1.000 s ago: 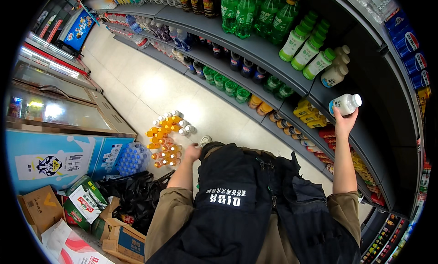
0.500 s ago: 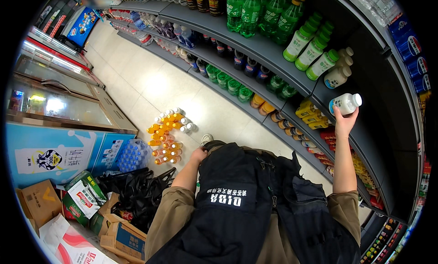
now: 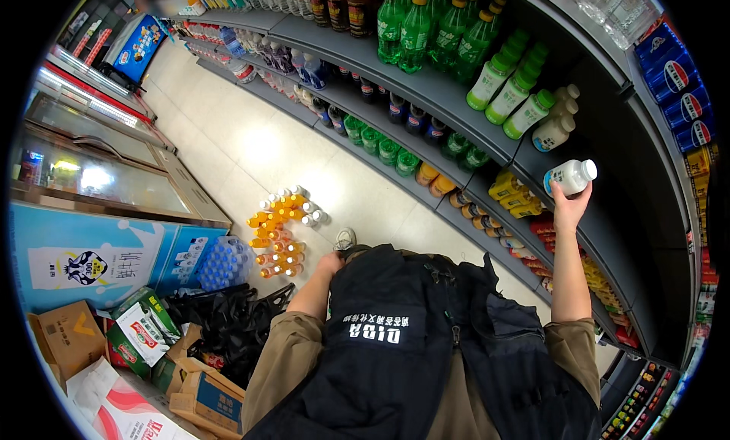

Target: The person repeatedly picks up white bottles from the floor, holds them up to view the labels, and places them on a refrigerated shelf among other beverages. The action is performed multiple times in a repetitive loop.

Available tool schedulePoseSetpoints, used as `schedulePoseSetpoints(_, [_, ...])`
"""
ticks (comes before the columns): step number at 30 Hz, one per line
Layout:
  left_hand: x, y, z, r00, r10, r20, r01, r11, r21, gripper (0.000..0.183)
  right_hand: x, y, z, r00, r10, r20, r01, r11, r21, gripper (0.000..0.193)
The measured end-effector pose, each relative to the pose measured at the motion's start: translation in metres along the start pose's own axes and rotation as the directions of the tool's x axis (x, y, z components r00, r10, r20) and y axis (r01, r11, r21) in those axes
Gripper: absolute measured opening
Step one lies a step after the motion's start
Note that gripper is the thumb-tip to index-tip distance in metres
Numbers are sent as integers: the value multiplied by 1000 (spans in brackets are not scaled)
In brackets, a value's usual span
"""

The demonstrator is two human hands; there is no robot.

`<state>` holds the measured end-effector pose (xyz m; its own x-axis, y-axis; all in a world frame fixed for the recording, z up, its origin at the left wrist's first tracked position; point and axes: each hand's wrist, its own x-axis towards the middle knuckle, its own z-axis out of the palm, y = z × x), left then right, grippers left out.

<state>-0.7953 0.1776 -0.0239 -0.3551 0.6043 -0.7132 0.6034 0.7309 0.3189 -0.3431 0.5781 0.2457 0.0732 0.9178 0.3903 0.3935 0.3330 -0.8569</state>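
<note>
My right hand is closed around a white plastic bottle with a white cap and a blue-and-white label. The bottle is tilted, its cap pointing right, at the front of the upper shelf. Similar white-capped bottles stand in a row just beyond it, beside green-capped white bottles. My left hand hangs low beside my leg, near the dark cloth there; its fingers are mostly hidden. Nothing can be made out in it.
Several orange drink bottles and white-capped ones stand on the floor to the left. Black bags, cardboard boxes and a pack of blue-topped bottles lie beside a glass-doored freezer. Green soda bottles line the shelf.
The view has shifted slightly. My right hand keeps its grip on the bottle, now a little lower and further left in the picture. My left hand stays by my leg.
</note>
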Motion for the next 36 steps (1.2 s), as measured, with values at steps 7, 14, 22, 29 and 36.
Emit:
schedulePoseSetpoints(7, [6,-7,-13,996,37,76,-45,994,99,42,-5,-39,6,998,54,24,-55,997,62,88])
schedulePoseSetpoints(14, [7,-19,-13,991,115,69,-115,993,-3,51,-8,-20,11,995,93,34,-98,982,161,94])
schedulePoseSetpoints(22, [6,-12,-21,991,114,71,-119,990,74,55,-5,-5,8,990,138,34,-141,975,174,95])
schedulePoseSetpoints(29, [-3,-11,-24,983,183,10,-184,980,77,55,11,12,22,982,173,71,-183,964,194,97])
schedulePoseSetpoints(36, [-35,22,-45,984,173,-41,-161,965,208,55,19,11,42,972,212,96,-226,959,171,93])
